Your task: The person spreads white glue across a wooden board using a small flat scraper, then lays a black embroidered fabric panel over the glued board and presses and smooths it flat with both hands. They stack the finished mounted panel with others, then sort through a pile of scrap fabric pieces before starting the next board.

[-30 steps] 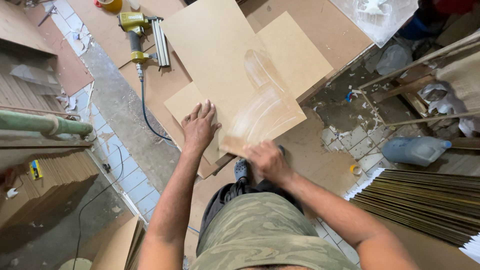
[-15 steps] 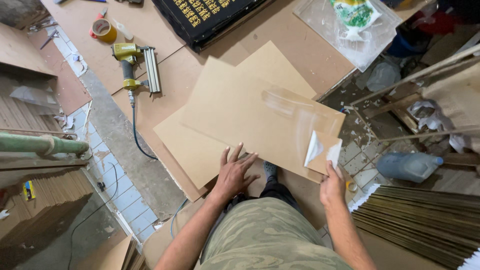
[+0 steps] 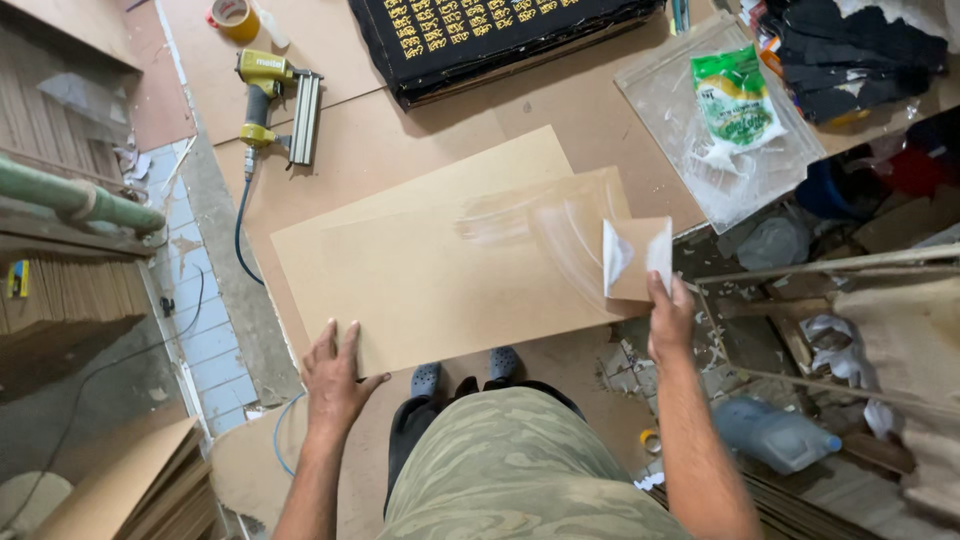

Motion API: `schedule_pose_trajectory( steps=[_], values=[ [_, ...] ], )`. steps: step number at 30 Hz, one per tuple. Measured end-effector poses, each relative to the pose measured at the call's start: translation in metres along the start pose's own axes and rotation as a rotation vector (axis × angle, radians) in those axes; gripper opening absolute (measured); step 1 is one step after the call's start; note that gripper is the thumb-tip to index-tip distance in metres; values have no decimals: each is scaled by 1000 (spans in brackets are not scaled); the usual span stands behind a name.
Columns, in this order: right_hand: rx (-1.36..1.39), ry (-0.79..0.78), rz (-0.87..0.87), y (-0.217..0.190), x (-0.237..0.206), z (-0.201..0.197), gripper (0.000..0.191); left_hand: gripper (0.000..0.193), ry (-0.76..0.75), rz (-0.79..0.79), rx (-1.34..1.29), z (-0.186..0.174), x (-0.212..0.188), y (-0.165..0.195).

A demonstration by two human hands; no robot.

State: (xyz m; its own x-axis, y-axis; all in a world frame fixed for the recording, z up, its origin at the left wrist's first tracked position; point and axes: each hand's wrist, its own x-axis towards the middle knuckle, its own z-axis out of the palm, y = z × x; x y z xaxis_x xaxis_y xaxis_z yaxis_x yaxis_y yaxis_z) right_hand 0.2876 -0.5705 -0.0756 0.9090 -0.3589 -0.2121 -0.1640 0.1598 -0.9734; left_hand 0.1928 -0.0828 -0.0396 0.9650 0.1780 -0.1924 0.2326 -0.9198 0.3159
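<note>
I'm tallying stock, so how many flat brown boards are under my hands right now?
2: the top board lies under the left hand, and a second board shows behind its far edge. More may be hidden beneath.

The large brown board (image 3: 450, 290) now lies flat and nearly level across the middle of the frame, where a second ago it stood tilted toward the upper right. The left hand (image 3: 335, 380) has slid from the board's middle down to its lower left corner, fingers spread. The right hand (image 3: 670, 320) has moved from the lower centre to the board's right end, lifting a small glue-smeared card (image 3: 637, 258) beside the white streaks.
</note>
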Motion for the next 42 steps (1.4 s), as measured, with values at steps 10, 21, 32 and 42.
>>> schedule_pose_trajectory(
  steps=[10,21,32,42],
  values=[
    [-45,-305,21,-1,74,74,29,97,297,-140,-217,24,6,-16],
    [-25,-362,130,11,84,58,30,96,356,-251,-180,29,4,-11],
    [-1069,-111,-928,30,3,67,38,108,330,-304,-250,15,3,4],
    [-1205,-112,-938,29,-61,67,45,110,332,-206,-250,14,-6,-21]
  ],
)
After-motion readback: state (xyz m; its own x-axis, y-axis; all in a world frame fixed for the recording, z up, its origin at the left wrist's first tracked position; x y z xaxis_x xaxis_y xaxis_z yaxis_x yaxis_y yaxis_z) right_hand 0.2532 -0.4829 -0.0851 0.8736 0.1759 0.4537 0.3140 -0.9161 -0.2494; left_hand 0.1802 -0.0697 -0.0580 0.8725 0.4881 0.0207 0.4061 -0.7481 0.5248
